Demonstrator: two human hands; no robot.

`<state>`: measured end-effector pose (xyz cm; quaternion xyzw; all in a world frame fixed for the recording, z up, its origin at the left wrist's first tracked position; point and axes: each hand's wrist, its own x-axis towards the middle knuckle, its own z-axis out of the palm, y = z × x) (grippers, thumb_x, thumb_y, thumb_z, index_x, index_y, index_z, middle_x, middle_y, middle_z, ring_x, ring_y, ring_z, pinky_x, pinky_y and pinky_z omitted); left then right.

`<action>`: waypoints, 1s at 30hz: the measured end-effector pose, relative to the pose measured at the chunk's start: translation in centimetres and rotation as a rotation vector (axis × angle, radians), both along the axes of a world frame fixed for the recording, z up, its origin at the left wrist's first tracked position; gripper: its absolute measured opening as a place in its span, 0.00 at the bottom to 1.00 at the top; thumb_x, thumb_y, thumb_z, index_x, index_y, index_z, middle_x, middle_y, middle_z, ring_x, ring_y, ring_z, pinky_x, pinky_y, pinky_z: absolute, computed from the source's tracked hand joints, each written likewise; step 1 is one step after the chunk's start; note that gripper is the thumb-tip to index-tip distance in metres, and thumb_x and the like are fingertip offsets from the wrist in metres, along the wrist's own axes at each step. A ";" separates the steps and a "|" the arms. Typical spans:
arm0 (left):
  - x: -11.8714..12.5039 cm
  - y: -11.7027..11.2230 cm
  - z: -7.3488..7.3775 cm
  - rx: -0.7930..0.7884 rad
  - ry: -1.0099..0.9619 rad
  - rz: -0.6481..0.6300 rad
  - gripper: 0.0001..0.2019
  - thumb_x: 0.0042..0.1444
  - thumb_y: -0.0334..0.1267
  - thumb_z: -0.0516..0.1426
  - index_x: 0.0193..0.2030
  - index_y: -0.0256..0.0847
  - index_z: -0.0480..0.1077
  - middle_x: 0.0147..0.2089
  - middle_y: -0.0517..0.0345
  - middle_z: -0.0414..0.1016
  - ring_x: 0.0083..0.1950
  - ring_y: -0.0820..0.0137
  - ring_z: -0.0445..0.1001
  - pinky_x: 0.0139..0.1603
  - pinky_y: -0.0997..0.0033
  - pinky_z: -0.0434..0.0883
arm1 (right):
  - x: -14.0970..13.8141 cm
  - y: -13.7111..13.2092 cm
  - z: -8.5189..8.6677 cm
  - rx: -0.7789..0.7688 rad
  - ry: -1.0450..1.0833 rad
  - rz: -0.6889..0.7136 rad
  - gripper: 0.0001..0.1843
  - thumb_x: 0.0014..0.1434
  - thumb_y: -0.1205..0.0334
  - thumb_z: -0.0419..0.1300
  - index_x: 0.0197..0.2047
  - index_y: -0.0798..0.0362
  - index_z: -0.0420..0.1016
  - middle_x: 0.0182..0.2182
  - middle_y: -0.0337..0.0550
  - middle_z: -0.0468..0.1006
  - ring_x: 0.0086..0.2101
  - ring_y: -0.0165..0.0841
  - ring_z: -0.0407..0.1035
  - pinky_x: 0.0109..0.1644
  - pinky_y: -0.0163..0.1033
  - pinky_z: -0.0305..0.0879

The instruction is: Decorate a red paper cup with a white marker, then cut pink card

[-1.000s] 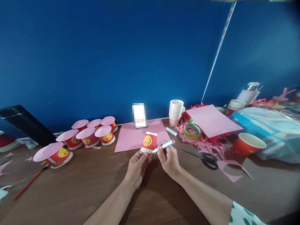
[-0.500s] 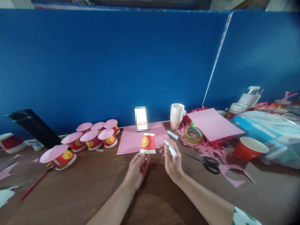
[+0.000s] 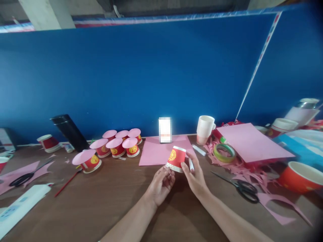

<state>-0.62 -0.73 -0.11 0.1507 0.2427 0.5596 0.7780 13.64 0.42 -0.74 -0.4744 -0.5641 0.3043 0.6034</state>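
My left hand (image 3: 163, 183) grips the rim of an upside-down red paper cup (image 3: 176, 158) with a gold emblem, held tilted above the brown table (image 3: 106, 205). My right hand (image 3: 195, 176) is closed round a white glue stick (image 3: 191, 164) and its fingers touch the cup's right side. A pink paper sheet (image 3: 156, 153) lies flat just behind the cup.
Several red cups topped with pink discs (image 3: 116, 146) stand at the left. A white cup stack (image 3: 205, 129), tape roll (image 3: 224, 153), pink paper pile (image 3: 249, 143), black scissors (image 3: 243, 190) and an open red cup (image 3: 300, 174) lie right. More scissors (image 3: 22, 178) and a power strip (image 3: 20, 206) lie far left.
The camera view rose and swung left. My right hand with the glue stick moved in against the cup, and the cup now leans to the right.
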 end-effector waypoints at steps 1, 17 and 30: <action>0.0 0.0 0.0 0.002 0.012 -0.005 0.05 0.47 0.28 0.61 0.31 0.35 0.69 0.27 0.61 0.71 0.30 0.79 0.72 0.32 0.82 0.72 | 0.0 0.0 0.0 0.003 0.011 0.005 0.26 0.56 0.57 0.57 0.57 0.52 0.58 0.50 0.51 0.68 0.48 0.39 0.66 0.43 0.39 0.70; 0.3 -0.1 -0.3 0.077 0.133 -0.054 0.06 0.50 0.34 0.59 0.33 0.34 0.70 0.30 0.57 0.73 0.34 0.75 0.74 0.37 0.78 0.72 | -0.3 -0.2 0.8 0.054 -0.105 -0.169 0.29 0.54 0.54 0.57 0.57 0.54 0.57 0.47 0.52 0.69 0.46 0.40 0.66 0.42 0.40 0.69; 0.4 -0.2 -0.2 0.076 0.122 -0.042 0.06 0.50 0.34 0.60 0.31 0.33 0.70 0.29 0.56 0.72 0.33 0.75 0.74 0.35 0.78 0.72 | -0.1 -0.4 0.6 0.037 -0.170 -0.199 0.29 0.54 0.53 0.57 0.57 0.53 0.57 0.52 0.52 0.65 0.48 0.41 0.64 0.43 0.43 0.68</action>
